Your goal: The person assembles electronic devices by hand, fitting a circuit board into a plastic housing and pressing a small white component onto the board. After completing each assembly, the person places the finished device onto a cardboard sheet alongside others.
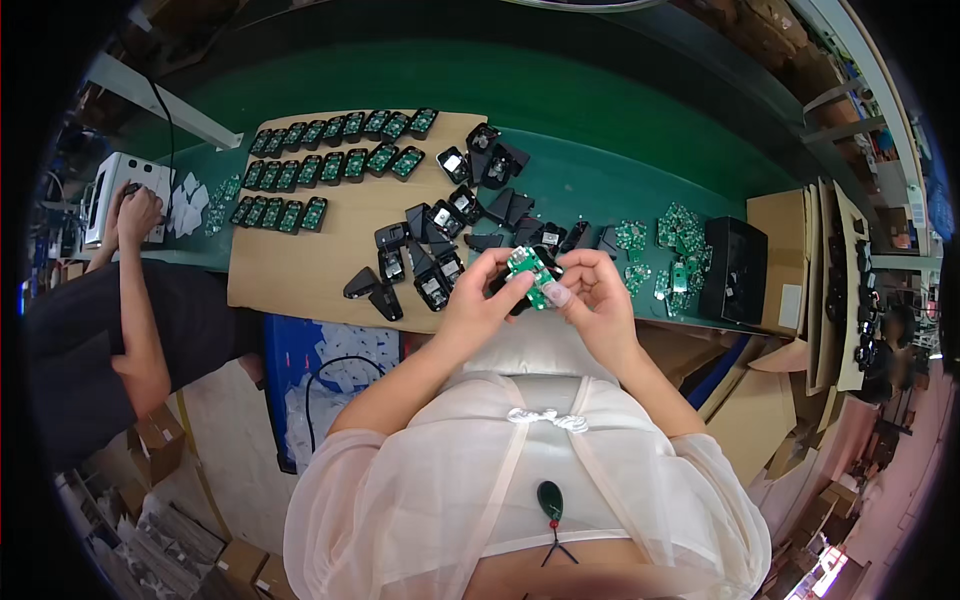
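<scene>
At the centre of the view, just above the person's chest, a small green circuit board [530, 275] sits pinched between both hands. The left hand [480, 300] has its grip clenched on the board's left edge, thumb and fingertips on it, and the right hand [590, 290] grasps the right edge, fingers curled in. A black housing piece shows partly behind the board, held there too, though which fingers bear it I cannot tell.

Just past the hands, at twelve o'clock, a loose heap of black plastic housings [450, 235] spreads over a brown cardboard sheet [300, 270] lying on the green desk [600, 140]. Out at eleven o'clock, on the same sheet, neat rows of housings with green boards fitted [320, 165] run in three lines. At two o'clock from the hands lies a scatter of bare green boards [675, 240], and just beside it a black box [735, 270] stands on the desk. Flattened cardboard [820, 270] leans further out at three o'clock.

Over at nine o'clock, another person in dark clothes has a hand [135, 212] on a white machine [115, 190]. Below the desk at eight o'clock, a blue bin [285, 345] holds white scraps.
</scene>
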The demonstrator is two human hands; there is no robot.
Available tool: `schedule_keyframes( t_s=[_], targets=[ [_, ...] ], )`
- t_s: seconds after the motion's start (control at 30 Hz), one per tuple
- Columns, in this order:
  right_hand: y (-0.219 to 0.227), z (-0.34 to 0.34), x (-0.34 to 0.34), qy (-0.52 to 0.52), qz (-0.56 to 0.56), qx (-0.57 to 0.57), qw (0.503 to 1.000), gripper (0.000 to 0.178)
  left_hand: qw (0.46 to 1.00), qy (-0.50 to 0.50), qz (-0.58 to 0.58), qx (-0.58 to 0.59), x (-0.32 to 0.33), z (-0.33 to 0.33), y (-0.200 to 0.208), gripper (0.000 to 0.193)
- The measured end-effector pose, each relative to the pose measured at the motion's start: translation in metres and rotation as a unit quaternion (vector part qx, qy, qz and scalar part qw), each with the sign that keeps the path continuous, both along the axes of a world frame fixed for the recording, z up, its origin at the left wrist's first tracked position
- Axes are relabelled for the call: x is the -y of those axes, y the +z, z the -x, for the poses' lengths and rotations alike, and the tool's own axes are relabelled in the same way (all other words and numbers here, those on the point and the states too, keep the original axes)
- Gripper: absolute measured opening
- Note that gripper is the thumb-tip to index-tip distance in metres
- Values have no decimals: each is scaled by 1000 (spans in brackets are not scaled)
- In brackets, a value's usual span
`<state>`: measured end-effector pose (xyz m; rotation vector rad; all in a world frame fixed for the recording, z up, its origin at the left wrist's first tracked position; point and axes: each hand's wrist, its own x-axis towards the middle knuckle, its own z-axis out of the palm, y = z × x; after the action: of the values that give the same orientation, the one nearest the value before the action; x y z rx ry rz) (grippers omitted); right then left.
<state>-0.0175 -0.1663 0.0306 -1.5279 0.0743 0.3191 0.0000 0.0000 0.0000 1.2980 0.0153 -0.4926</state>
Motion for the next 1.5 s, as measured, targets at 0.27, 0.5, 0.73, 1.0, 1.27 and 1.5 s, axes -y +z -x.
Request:
schedule_keyframes(
  t_s=[0.27,0.5,0.73,1.0,1.27,1.5],
  targets=[
    [4,-6,-2,-17,152,262,953,13,997,-35,-47,-45,5,3,1,31],
    [18,-14,4,17,339,372,864,12,899,114,-134,401,5,-3,8,24],
    [36,-18,5,84,435,449,776,18,902,86,-173,386,5,6,25,17],
    [30,-12,0,34,273,384,882,16,993,10,57,104,0,4,26,14],
    [36,-11,3,52,314,435,842,21,974,70,-85,198,3,3,42,26],
    [40,-18,3,88,343,504,788,26,916,123,-177,339,5,1,40,25]
  ],
)
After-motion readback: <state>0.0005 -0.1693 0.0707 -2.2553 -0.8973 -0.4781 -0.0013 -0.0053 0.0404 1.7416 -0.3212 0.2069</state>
